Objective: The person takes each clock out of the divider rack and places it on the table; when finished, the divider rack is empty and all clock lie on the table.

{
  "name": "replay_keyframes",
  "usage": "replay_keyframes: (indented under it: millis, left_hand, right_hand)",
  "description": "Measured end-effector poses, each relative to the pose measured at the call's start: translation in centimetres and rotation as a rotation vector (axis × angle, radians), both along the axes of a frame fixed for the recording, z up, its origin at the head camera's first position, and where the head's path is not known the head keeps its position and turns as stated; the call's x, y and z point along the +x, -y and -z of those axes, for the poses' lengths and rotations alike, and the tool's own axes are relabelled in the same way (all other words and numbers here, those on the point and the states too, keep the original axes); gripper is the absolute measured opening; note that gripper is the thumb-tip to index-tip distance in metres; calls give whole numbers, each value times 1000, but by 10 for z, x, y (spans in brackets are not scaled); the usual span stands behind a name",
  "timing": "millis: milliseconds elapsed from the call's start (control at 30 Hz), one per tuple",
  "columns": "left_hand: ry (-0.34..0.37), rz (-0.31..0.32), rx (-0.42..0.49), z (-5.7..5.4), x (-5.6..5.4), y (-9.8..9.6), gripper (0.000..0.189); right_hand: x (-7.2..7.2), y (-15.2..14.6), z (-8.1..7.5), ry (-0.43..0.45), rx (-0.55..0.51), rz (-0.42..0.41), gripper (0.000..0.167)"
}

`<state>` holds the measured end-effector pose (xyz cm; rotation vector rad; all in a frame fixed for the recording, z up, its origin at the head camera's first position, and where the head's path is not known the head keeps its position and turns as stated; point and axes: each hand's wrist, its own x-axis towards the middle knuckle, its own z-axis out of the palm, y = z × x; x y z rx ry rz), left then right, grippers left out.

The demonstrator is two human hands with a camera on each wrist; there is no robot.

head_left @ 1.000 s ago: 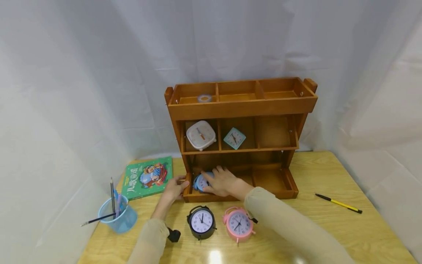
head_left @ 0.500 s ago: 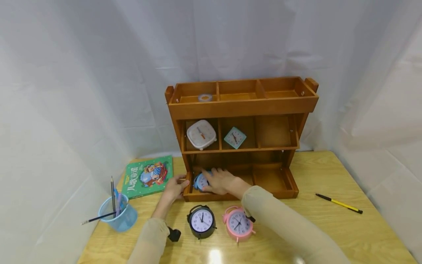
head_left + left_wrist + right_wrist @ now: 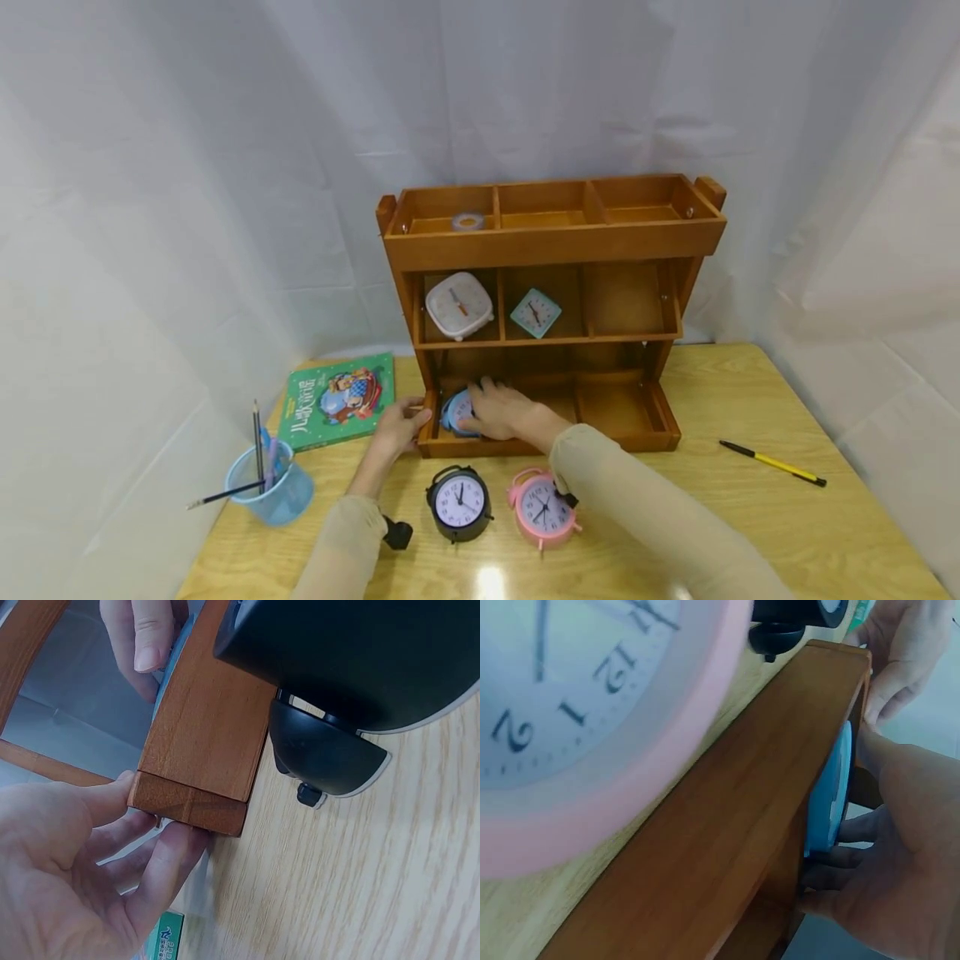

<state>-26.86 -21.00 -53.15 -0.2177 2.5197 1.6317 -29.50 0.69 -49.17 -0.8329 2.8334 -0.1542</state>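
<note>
A brown wooden shelf rack (image 3: 555,245) stands on the table. In its lower left compartment leans a blue alarm clock (image 3: 457,411), partly covered by my right hand (image 3: 504,412). The right wrist view shows my fingers against the blue clock's edge (image 3: 828,802), with the thumb reaching over its far side. My left hand (image 3: 395,425) grips the rack's lower left corner. In the left wrist view its thumb (image 3: 112,799) presses on one side of the wood and the fingers lie on another. A black alarm clock (image 3: 459,503) and a pink alarm clock (image 3: 544,509) stand in front of the rack.
A white clock (image 3: 459,306) and a mint square clock (image 3: 536,313) sit on the middle tier. A tape roll (image 3: 468,222) lies on top. A green book (image 3: 337,402) and a blue pencil cup (image 3: 279,497) are left; a yellow-black pen (image 3: 772,463) lies right.
My right hand has shifted slightly at the blue clock, its forefinger drawing to the right so more of the clock face shows. My left hand stays on the rack's corner.
</note>
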Motion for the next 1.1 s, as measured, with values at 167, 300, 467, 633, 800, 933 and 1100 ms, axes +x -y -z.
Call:
replay_keyframes:
  millis: [167,300,467,633,800,933,1100]
  left_hand:
    - [-8,-3,7,1,0,0,44]
    - [-12,-8,14,0,0,-1,44]
    - [-21,-14,4,-1,1,-2,43]
    - [-8,-13,1,-1,1,-1,44]
    - [0,-14,21,-1,2,-2,44]
    - [-3,-14,24,-1,2,-2,44]
    - [6,-12,5,-3,3,-2,45]
  right_hand:
    - [-1,5,-3,-13,-51,19,78]
    - [1,8,-7,-34,-94,42,72]
    - [3,11,-7,-60,-131,47,66]
    - [2,13,-7,-97,-156,36,57]
    - [4,13,-13,-31,-219,27,49]
    - [6,12,-19,7,-243,-3,47]
    - [6,10,-24,105,-240,-41,49]
